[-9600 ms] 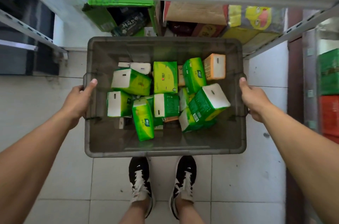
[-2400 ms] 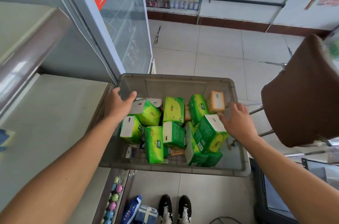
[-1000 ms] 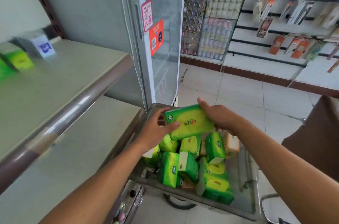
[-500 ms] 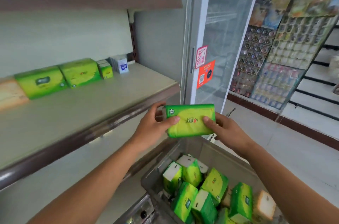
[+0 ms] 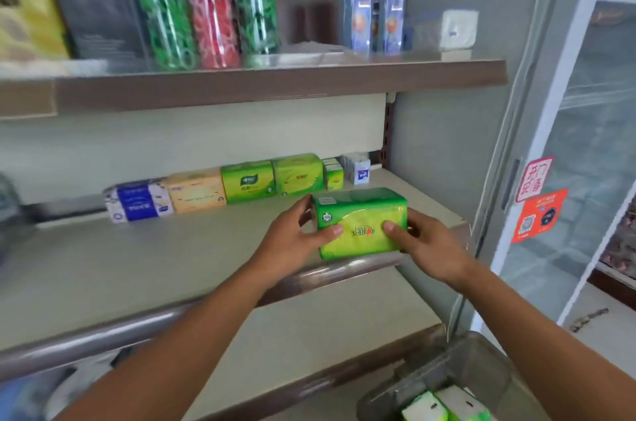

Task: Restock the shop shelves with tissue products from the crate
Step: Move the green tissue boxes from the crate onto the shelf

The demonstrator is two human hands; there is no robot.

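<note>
Nearest, at the lower right edge, the corner of a grey translucent plastic crate (image 5: 447,372) shows, with green-and-white tissue packs (image 5: 426,407) inside. Above it, the left hand (image 5: 292,241) and right hand (image 5: 426,241) together grip a green plastic-wrapped rectangular tissue pack (image 5: 361,221), one at each end, thumbs across its near face. The pack is held over the front edge of the beige middle shelf (image 5: 137,269), above its metal rail. Along the back of that shelf stands a row: a blue-and-white pack (image 5: 137,202), a pale orange pack (image 5: 196,191), two green packs (image 5: 247,181). To the right is a glass-door cooler (image 5: 585,131). The upper shelf (image 5: 275,83) bears tall blurred packages.
</note>
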